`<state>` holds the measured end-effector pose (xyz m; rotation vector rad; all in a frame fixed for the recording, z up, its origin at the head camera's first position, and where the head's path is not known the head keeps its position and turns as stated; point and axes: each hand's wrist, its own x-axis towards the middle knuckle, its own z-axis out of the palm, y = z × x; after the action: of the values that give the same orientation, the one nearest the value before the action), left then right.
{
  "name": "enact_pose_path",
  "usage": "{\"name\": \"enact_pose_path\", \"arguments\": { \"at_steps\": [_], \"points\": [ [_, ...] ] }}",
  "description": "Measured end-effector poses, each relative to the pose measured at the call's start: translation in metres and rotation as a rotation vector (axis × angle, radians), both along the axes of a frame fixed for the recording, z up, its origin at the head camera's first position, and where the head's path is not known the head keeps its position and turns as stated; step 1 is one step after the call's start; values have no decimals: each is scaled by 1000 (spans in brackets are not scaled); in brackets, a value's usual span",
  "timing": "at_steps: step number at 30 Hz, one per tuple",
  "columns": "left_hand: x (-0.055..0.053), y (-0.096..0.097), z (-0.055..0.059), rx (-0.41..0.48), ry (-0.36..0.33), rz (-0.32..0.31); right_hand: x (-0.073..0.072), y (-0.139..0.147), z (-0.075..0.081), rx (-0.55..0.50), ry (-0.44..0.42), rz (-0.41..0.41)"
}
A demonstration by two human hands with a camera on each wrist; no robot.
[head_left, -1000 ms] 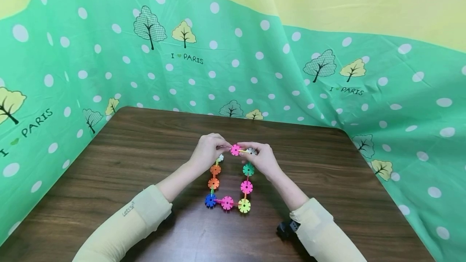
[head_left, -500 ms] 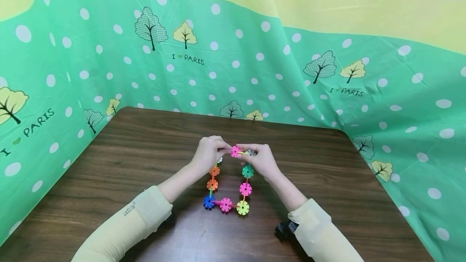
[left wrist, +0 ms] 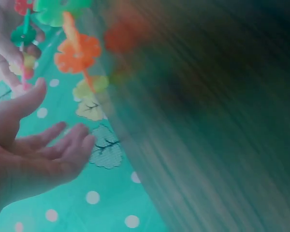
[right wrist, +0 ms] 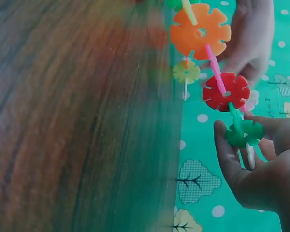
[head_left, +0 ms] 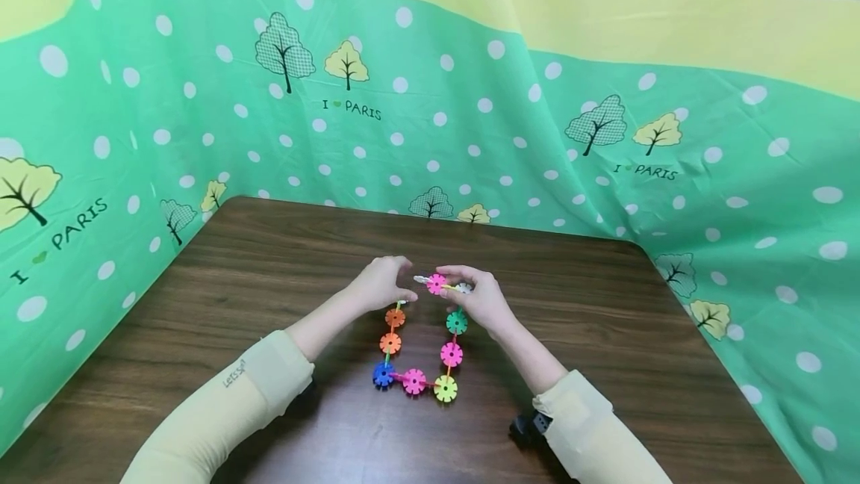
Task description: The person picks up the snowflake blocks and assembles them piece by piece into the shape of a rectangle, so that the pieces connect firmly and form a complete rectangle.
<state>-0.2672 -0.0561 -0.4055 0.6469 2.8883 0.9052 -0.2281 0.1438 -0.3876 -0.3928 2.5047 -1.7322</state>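
Note:
A chain of interlocking plastic snowflake discs makes a near-square outline, with a gap at its far left corner. Down the left side run white and orange discs [head_left: 390, 343] to a blue disc [head_left: 384, 374]; a yellow-green disc [head_left: 446, 388] marks the near right corner. My right hand [head_left: 484, 297] grips the far right corner, around the green disc [right wrist: 245, 134] in the right wrist view. From there a pink disc [head_left: 437, 284] and an edge-on white disc [head_left: 421, 279] reach leftward. My left hand [head_left: 379, 286] is beside that white end, thumb and fingers spread apart.
The chain is over a dark wooden table [head_left: 322, 424]. A green and yellow printed cloth [head_left: 430, 95] hangs behind the table and along its sides. A black device [head_left: 531, 428] is at the right sleeve cuff.
My left fingers have let go of the white disc at the chain's end and spread, with the hand drawn slightly left. My right hand keeps its grip on the chain.

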Motion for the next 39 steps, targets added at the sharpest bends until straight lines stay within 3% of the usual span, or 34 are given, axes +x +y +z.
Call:
{"name": "enact_pose_path", "arguments": {
  "at_steps": [4, 7, 15, 20, 26, 39],
  "points": [
    [-2, -4, -8, -105, -151, -7, -6, 5, -9, 32, 3, 32],
    [-1, -7, -12, -103, -167, -40, -13, 9, -20, 40, 2, 52],
    [0, -12, -12, 7, -111, -13, -17, 14, -25, 85, 8, 52],
    [5, -14, -3, 110, -60, -18, -14, 15, -19, 87, 11, 54],
    [12, -15, 6, 242, -54, -17, -16, 18, -21, 87, 22, 58],
    [18, -14, 8, 304, -8, -25, -16, 12, -17, 110, 16, 62]
  ]
}}
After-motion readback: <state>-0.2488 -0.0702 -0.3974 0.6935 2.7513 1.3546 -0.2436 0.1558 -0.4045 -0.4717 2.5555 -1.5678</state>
